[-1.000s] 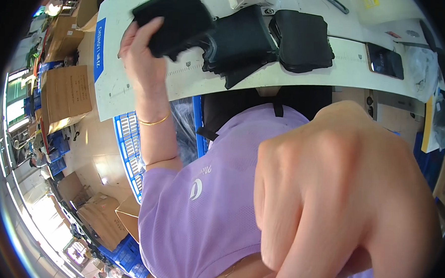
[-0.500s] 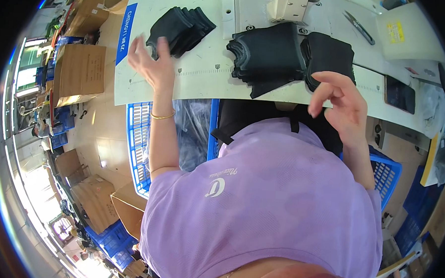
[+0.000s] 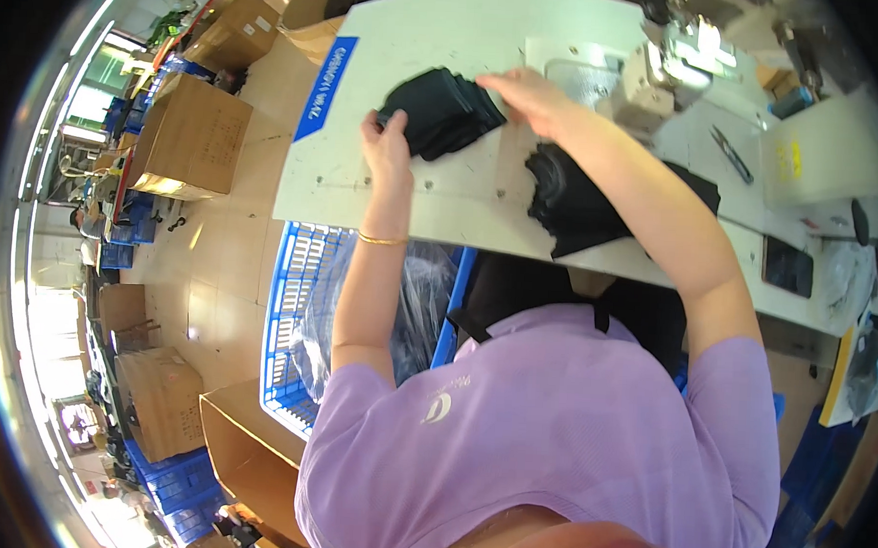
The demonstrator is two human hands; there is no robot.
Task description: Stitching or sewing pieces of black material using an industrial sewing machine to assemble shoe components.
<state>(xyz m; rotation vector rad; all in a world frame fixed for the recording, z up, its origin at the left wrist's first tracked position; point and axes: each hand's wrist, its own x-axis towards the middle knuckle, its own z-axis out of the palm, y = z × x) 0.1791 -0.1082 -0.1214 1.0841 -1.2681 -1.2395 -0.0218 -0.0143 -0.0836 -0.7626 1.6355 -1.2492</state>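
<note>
A small stack of black fabric pieces (image 3: 434, 112) lies on the left part of the white table, its layers slightly fanned at the right edge. My left hand (image 3: 388, 146) is at its left edge, thumb and fingers closed on the fabric. Across from it, my right hand (image 3: 533, 100) reaches over with fingers stretched out, the tips close to the stack's right edge; whether they touch it is unclear. A larger pile of black fabric pieces (image 3: 574, 204) lies nearer to me on the right, partly hidden under my right forearm.
Behind my right arm stands a sewing machine head (image 3: 653, 83). Thread snips (image 3: 731, 155) and a phone (image 3: 788, 267) lie on the table's right side. Below the front edge is a blue basket (image 3: 297, 278) with clear plastic in it. Cardboard boxes (image 3: 195, 136) stand on the floor at left.
My right hand has swung left across the larger pile to the small stack. My left hand has closed on that stack's left edge. The whole view has shifted and turned.
</note>
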